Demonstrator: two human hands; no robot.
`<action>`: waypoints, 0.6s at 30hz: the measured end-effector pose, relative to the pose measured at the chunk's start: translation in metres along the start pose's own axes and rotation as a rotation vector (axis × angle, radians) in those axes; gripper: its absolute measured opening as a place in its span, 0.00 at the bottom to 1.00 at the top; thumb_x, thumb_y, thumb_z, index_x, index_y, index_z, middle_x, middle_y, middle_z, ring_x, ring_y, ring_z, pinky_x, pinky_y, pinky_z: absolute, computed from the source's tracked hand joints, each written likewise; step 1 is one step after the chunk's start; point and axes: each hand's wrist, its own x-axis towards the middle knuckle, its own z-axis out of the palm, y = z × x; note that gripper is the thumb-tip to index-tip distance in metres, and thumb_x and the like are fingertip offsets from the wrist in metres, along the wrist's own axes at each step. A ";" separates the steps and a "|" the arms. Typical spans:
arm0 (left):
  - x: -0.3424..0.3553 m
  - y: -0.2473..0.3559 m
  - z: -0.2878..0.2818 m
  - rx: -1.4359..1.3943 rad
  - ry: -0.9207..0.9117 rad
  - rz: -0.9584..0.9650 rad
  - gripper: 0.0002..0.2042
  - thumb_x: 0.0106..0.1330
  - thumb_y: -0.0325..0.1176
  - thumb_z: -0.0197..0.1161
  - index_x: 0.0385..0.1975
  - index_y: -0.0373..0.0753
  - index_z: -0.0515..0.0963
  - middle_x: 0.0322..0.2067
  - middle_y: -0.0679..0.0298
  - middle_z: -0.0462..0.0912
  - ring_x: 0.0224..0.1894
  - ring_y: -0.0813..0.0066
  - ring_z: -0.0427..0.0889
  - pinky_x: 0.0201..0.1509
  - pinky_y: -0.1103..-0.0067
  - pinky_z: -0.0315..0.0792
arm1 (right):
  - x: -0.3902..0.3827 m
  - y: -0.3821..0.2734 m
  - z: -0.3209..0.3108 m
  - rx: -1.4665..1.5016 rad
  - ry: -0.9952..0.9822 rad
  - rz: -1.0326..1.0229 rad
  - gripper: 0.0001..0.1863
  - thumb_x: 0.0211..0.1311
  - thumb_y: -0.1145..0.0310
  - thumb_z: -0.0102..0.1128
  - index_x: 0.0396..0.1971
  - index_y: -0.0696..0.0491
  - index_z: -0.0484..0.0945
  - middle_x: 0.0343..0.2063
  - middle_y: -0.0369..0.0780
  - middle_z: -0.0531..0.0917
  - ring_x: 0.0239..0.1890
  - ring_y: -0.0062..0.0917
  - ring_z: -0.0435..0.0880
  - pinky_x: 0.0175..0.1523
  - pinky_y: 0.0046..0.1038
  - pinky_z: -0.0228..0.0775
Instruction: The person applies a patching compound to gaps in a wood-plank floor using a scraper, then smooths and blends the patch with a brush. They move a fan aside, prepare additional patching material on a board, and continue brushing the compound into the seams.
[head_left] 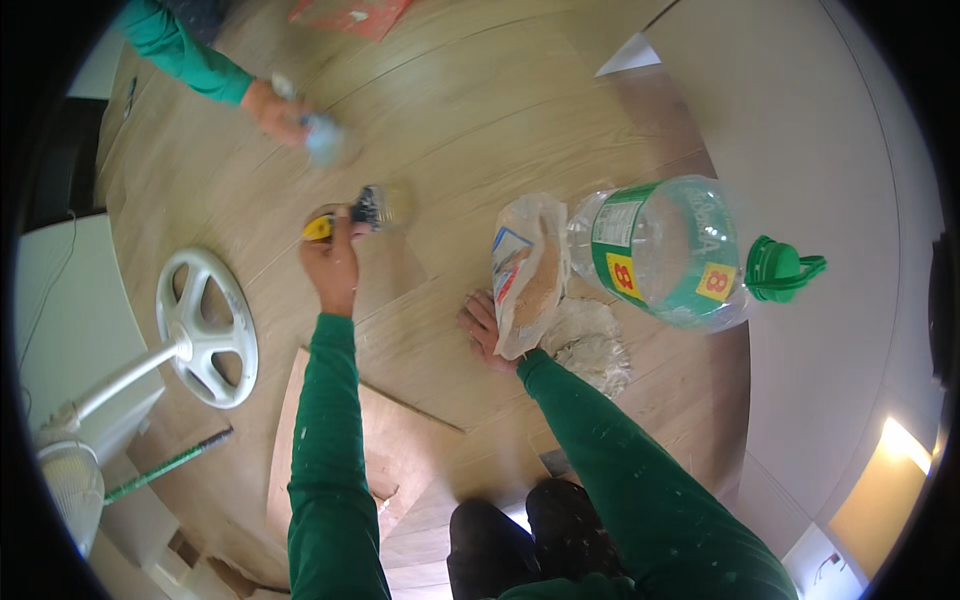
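My left hand [332, 262] is closed around a brush-like tool [368, 208] with yellow and dark parts. Its pale end, blurred by motion, points right, low over the wood-look floor. My right hand [484, 328] rests on the floor with its fingers stretched out, holding nothing. Over the right wrist leans an open clear plastic bag [530, 285] with tan powder or grain inside. Right beside the bag lies a large clear plastic bottle [655, 250] with a green label and green cap. A crumpled whitish round piece [592, 345] lies below the bottle.
At upper left a co-worker's hand [272, 112] in a green sleeve holds a blurred light-blue thing [323, 138]. A white fan [207, 328] lies at left, near a green stick [165, 465]. A tan sheet [400, 425] is beside my left forearm; a red sheet [355, 14] lies at the top.
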 end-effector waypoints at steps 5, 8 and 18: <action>0.007 0.027 0.200 -0.451 -0.224 -0.061 0.09 0.76 0.29 0.64 0.50 0.34 0.79 0.36 0.59 0.87 0.36 0.72 0.89 0.44 0.76 0.83 | -0.015 0.000 -0.016 -0.484 0.051 -0.035 0.35 0.66 0.53 0.50 0.73 0.45 0.62 0.75 0.35 0.64 0.78 0.36 0.60 0.71 0.37 0.60; 0.041 0.000 0.319 -0.381 -0.265 -0.115 0.08 0.72 0.32 0.67 0.44 0.35 0.83 0.31 0.61 0.87 0.36 0.72 0.88 0.39 0.74 0.80 | 0.005 -0.015 -0.006 -0.690 0.090 -0.136 0.35 0.65 0.54 0.52 0.72 0.45 0.64 0.75 0.37 0.63 0.78 0.37 0.59 0.72 0.41 0.59; 0.099 -0.031 0.100 -0.037 0.119 0.065 0.06 0.73 0.30 0.65 0.40 0.34 0.82 0.26 0.68 0.83 0.28 0.81 0.77 0.31 0.76 0.73 | -0.005 -0.011 -0.019 -0.883 0.077 -0.173 0.32 0.56 0.63 0.63 0.64 0.50 0.75 0.72 0.46 0.65 0.77 0.44 0.59 0.79 0.53 0.53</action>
